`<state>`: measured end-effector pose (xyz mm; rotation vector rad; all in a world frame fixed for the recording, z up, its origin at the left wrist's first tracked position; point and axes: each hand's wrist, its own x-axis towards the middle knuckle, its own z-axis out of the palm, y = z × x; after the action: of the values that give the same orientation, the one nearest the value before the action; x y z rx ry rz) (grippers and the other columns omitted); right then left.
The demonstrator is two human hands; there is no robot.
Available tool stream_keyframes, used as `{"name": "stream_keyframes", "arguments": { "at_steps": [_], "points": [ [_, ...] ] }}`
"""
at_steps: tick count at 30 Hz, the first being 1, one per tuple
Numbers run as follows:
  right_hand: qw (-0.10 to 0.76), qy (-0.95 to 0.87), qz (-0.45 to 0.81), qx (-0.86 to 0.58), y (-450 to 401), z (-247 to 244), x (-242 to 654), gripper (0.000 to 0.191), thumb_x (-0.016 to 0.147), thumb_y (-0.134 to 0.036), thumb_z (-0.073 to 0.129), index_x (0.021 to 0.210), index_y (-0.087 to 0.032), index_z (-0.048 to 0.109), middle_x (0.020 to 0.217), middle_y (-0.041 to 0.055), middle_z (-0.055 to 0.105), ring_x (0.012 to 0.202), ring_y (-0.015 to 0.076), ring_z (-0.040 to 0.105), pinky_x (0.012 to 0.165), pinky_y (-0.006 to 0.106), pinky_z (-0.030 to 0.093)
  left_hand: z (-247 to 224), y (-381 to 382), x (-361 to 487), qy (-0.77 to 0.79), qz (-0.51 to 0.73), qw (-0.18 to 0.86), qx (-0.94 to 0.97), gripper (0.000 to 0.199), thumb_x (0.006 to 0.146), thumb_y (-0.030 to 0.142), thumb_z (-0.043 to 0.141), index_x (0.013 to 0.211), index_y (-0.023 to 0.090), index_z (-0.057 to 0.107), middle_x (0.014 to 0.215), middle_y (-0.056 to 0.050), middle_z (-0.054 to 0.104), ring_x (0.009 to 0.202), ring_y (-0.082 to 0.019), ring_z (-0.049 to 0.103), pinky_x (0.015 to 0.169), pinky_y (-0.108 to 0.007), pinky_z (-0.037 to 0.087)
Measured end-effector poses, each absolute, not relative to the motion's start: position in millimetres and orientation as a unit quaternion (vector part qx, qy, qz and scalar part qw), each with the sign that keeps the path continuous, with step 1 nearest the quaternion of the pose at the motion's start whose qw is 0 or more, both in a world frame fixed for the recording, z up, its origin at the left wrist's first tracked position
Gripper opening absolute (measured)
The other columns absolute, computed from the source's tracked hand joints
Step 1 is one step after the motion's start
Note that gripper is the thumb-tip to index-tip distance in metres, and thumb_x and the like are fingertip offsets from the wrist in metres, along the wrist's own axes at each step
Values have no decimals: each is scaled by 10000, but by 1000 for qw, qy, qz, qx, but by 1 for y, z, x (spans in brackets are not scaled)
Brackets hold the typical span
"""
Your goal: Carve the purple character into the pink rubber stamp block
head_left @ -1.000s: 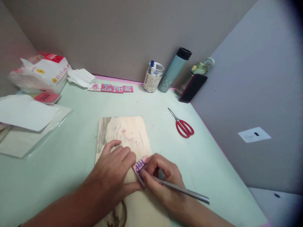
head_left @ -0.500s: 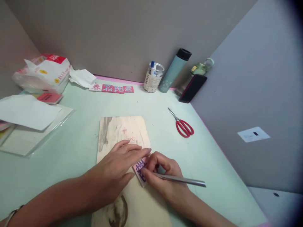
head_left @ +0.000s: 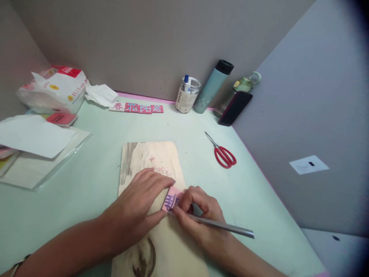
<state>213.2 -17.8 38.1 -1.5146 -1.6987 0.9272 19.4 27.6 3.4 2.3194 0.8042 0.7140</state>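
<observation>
A small pink block (head_left: 170,199) with purple character strokes lies on the wooden board (head_left: 161,234). My left hand (head_left: 145,196) holds the block against the board, fingertips at its far corner and thumb at its near edge. In my right hand (head_left: 198,213) is a slim silver-handled craft knife (head_left: 227,226), gripped like a pen. Its tip is hidden behind my fingers, close to the block's right part. The curled right fingers cover part of the purple character.
Red-handled scissors (head_left: 223,154) lie to the right of the board. At the back stand a pen cup (head_left: 185,100), a teal bottle (head_left: 211,90) and a phone (head_left: 235,109). Lettered pink pieces (head_left: 145,109) form a row; papers (head_left: 34,134) and a tissue pack (head_left: 60,86) are left.
The pink block has been turned on the board, so its character faces another way. My left fingers have drawn back to its far corner. The knife stays in my right hand.
</observation>
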Motion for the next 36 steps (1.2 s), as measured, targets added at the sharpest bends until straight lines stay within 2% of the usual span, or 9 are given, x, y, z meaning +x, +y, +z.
{"name": "stream_keyframes", "arguments": {
  "at_steps": [6,11,17,36],
  "points": [
    [334,-665,355,-566,-18,38,216,274,836,-207,598,616,-215,437,614,-25,525,593,130,461,598,270,359,1,28,18,336,272,256,865,454,865,171,706,1244,219,460,1139,-40,593,1117,-255,502,1123,-488,287],
    [323,-623,434,-565,-16,40,217,242,813,-213,581,625,-212,428,663,-18,513,599,117,432,551,251,333,0,32,12,304,257,261,879,519,915,212,674,1362,239,411,1245,-46,599,1184,-253,492,1159,-480,243],
    [335,-598,473,-554,-16,41,217,251,803,-197,573,626,-215,396,628,-42,456,572,100,363,513,238,275,-1,31,11,321,253,269,872,479,902,225,701,1310,244,451,1182,-38,631,1147,-254,517,1160,-512,229],
    [358,-582,482,-549,-19,38,214,261,828,-213,580,633,-219,406,633,-38,463,582,110,382,526,244,297,-1,30,13,340,268,262,863,426,884,219,715,1247,238,493,1098,-25,648,1077,-246,541,1141,-517,253]
  ]
}}
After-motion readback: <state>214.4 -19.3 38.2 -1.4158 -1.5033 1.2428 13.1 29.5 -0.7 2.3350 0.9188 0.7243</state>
